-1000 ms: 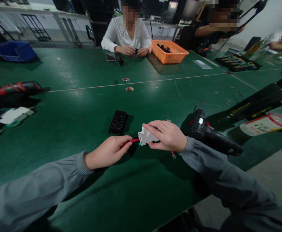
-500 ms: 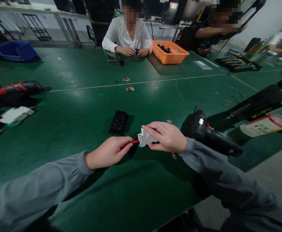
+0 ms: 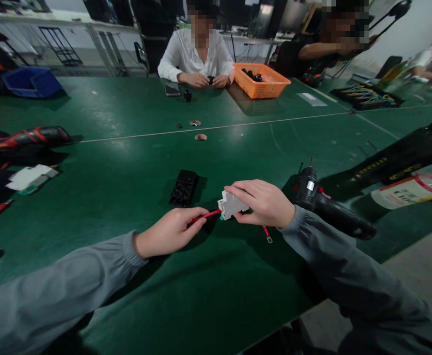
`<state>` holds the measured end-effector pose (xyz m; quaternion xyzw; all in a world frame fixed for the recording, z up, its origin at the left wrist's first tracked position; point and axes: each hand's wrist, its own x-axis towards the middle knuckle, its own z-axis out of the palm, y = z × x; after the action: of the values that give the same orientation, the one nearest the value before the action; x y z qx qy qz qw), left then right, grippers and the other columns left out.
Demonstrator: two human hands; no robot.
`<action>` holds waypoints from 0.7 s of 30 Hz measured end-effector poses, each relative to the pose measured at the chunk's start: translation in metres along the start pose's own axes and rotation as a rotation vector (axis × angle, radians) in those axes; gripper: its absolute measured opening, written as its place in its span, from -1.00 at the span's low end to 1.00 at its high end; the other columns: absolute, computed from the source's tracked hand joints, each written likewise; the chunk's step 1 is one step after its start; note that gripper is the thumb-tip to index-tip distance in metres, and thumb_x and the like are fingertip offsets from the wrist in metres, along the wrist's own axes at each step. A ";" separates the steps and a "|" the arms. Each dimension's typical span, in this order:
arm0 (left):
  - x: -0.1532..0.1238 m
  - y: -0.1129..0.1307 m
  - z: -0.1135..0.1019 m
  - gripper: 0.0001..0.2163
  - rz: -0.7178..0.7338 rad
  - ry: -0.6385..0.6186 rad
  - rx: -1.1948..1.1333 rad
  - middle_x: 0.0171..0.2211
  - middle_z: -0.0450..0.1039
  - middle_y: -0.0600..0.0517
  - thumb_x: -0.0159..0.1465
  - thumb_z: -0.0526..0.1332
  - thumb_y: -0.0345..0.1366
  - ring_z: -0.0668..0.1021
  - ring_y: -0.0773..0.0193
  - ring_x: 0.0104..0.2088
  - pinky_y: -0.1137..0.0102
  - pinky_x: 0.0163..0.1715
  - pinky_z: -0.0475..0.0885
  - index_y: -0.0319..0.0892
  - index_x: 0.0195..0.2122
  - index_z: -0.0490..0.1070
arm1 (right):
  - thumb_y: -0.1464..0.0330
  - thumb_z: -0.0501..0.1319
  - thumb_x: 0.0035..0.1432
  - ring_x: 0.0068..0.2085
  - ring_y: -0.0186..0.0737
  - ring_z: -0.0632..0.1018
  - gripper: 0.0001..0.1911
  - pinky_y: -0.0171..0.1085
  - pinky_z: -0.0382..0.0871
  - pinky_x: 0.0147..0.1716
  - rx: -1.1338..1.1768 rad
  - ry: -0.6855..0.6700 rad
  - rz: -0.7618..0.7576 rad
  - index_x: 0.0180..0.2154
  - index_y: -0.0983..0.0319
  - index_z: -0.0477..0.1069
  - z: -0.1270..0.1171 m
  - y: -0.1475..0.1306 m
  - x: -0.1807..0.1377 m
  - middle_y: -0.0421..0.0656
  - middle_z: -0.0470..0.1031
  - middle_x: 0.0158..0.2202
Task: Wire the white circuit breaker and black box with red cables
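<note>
My right hand (image 3: pixel 262 202) grips a white circuit breaker (image 3: pixel 231 204) with a bit of green at its lower edge. Between the thumb and fingers of my left hand (image 3: pixel 175 230) is a red wire (image 3: pixel 212 214), whose far end meets the breaker's left face; how deep it sits there I cannot tell. Below my right hand, another red lead (image 3: pixel 267 234) ends in a metal ring lug. Just beyond my left hand lies a black plastic housing (image 3: pixel 184 188) on the green table (image 3: pixel 186 301).
A black cordless drill (image 3: pixel 323 204) lies right of my right hand, with bottles (image 3: pixel 408 192) beyond. At left are a red-black power tool (image 3: pixel 23 140) and another white breaker (image 3: pixel 33 177). Opposite, a person in white sits beside an orange basket (image 3: pixel 262 88).
My right hand and the breaker have shifted slightly up and right, away from my left hand. More of the red wire now shows between them.
</note>
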<state>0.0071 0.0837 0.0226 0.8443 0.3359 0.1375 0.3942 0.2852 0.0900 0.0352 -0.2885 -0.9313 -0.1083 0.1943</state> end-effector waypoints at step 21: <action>-0.006 -0.010 -0.001 -0.72 0.026 0.151 -0.225 -0.52 0.34 0.11 0.41 0.04 -0.16 0.35 0.44 -0.54 0.52 -0.55 0.22 -0.23 -0.22 0.44 | 0.27 0.25 0.08 -0.10 0.01 0.56 -0.40 -0.07 0.52 -0.19 0.079 0.108 0.081 0.14 0.35 0.28 0.008 -0.003 -0.004 0.09 0.51 -0.05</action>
<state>-0.0021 0.0852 0.0163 0.7863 0.3363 0.2426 0.4580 0.2837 0.0878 0.0266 -0.3118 -0.9105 -0.0790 0.2597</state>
